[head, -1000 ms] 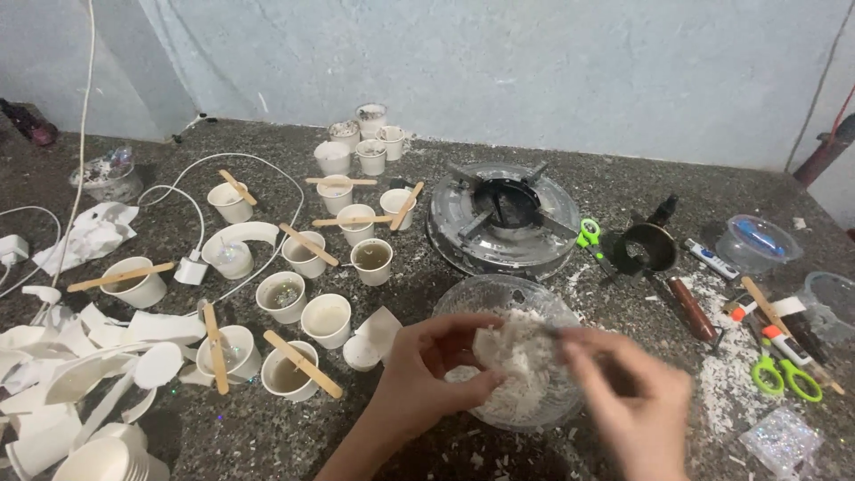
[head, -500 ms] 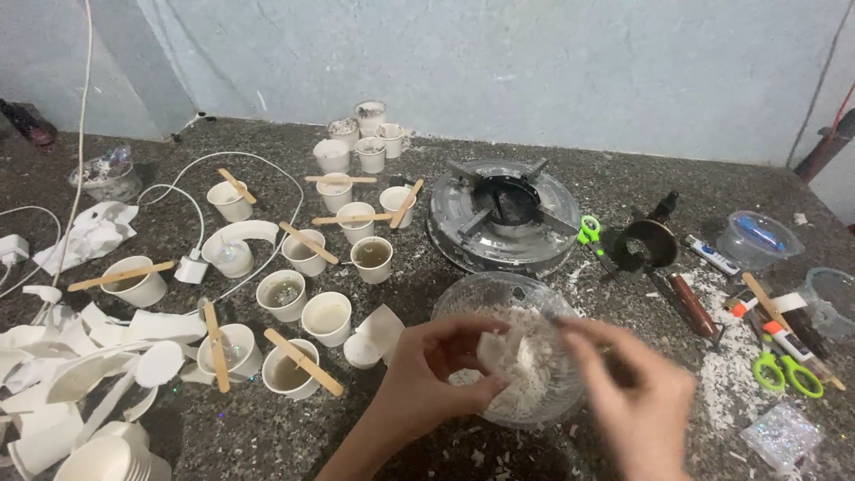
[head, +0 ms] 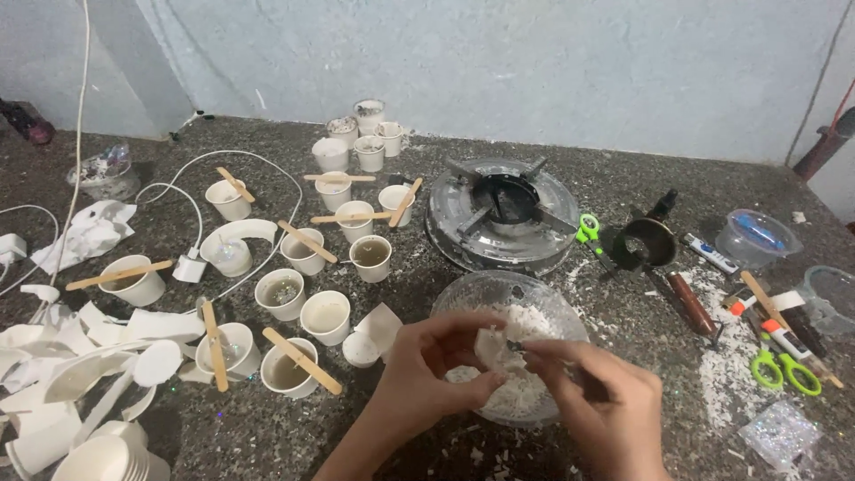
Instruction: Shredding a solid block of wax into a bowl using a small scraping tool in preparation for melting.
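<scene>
On the speckled surface (head: 267, 436), the bowl (head: 463, 298) holds many wax shavings, while the left hand (head: 427, 374) pinches a remaining wax chunk (head: 490, 349) above it and the right hand (head: 606, 405) grips a small blade (head: 515, 346).

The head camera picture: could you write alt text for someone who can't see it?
Two bare hands, left hand and right hand, hold a white chunk over a clear bowl of white shavings on a dark speckled counter. Left of them stand many small white cups, several with wooden sticks across them; a round burner and green scissors lie beyond.
</scene>
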